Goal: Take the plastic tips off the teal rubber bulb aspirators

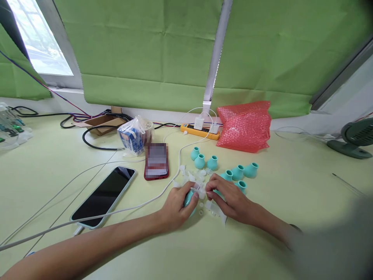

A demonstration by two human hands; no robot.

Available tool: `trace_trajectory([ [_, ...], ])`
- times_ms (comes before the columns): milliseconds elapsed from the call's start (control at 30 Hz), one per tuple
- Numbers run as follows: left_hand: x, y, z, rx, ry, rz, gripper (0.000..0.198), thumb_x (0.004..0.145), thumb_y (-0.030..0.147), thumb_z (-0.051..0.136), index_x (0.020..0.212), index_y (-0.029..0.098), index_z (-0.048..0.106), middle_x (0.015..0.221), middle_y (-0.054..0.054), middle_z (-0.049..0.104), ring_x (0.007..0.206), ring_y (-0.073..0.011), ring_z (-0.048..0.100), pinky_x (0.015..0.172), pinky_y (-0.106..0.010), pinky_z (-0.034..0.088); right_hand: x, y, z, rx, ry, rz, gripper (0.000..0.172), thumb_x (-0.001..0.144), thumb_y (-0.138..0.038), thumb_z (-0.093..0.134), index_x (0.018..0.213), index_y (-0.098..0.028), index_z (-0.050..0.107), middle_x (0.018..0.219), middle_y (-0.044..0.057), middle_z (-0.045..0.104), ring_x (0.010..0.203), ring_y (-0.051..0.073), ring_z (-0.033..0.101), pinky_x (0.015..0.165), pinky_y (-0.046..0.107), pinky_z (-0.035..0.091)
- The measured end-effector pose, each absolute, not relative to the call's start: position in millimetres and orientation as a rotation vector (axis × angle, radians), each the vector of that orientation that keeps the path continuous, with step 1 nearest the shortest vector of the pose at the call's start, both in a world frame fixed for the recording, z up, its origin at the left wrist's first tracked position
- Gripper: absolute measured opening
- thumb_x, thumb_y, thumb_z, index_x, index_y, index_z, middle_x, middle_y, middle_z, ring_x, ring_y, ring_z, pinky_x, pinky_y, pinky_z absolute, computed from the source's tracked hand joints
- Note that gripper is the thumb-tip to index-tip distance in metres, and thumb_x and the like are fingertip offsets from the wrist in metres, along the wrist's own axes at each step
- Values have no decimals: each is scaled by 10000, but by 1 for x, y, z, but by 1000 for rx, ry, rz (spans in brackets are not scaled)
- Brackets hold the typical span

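Observation:
My left hand [178, 204] is wrapped around a small teal bulb-shaped piece [189, 197], with a translucent part [197, 186] at its top between thumb and forefinger. Just to the right, my right hand [230, 196] has its thumb and forefinger pinched together; whatever sits between them is too small to make out. Translucent plastic pieces [201, 174] lie loose around and between both hands, with a few small clear rings near the left thumb. Several more teal bulb-shaped pieces [251, 170] with open necks stand behind and beside my right hand, some partly covered by it.
A black-screened phone [105, 196] and a red-cased phone [156, 161] lie at left, with a white cable [140, 205] crossing the table. Farther back are a bagged blue package [132, 136], an orange power strip [201, 131], and a red bubble-wrap bag [244, 126]. A green fan [357, 138] stands far right.

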State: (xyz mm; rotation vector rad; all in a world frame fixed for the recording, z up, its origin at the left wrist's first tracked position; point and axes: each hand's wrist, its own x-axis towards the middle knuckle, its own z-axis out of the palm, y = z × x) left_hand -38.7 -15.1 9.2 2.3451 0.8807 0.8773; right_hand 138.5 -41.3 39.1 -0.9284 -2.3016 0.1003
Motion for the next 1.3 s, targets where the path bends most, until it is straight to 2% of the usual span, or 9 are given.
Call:
trace_trajectory([
  [200,-39,-12,8,2235,939,919,218,849,295,311,828,161,481,551,31,459,483,-101,395,510,-215,314,142,-47,54,-1032,-2231,478,108,866,-160,341,783,-190,403,711,2,446,631,104,434,574,229,397],
  [267,-39,-12,8,2222,941,948,214,846,291,312,854,156,479,577,17,484,502,-110,417,520,-223,330,145,-47,59,-1060,-2206,444,99,867,-167,346,793,-192,407,715,7,452,622,107,431,561,232,392],
  [433,-39,-14,8,2234,881,1032,189,816,299,383,900,151,464,734,-37,540,651,-149,483,612,-259,389,149,-35,52,-1087,-2202,21,83,844,-150,395,801,-186,456,713,35,515,689,158,429,609,294,390],
  [567,-37,-11,9,2257,870,1122,184,799,326,429,768,154,484,721,-44,518,712,-170,456,632,-276,398,152,-22,37,-1075,-2195,-135,81,825,-144,433,799,-180,501,702,43,567,693,175,443,609,317,405],
  [733,-34,-8,10,2367,830,1163,166,787,312,477,727,160,508,714,-39,541,710,-170,442,657,-292,401,150,-27,39,-1024,-2114,-139,137,822,-121,415,877,-175,528,705,44,582,675,167,460,589,301,416],
  [867,-34,-10,6,2455,773,1153,185,759,336,534,760,153,511,720,-46,559,729,-176,483,632,-274,411,141,-44,49,-1117,-2162,106,193,829,-223,435,1006,-163,480,768,50,561,696,150,494,618,276,421],
  [967,-35,-12,3,2548,649,1148,164,792,309,480,768,148,502,674,-46,553,669,-164,487,569,-253,402,134,-51,46,-1143,-2307,76,172,812,-306,453,833,-147,516,694,45,545,638,145,484,558,257,384],
  [1067,-35,-13,2,2643,495,1124,180,832,293,412,791,138,495,692,-61,561,653,-166,470,569,-265,406,131,-52,36,-1064,-2355,-67,266,828,-298,402,608,-161,466,525,6,458,509,122,406,465,250,284],
  [1300,-35,-16,11,2690,200,1132,258,869,331,365,775,115,471,660,-68,536,635,-155,447,606,-272,440,126,-58,41,-976,-2314,289,358,855,-218,294,505,-174,355,457,-38,326,439,81,312,456,233,252],
])
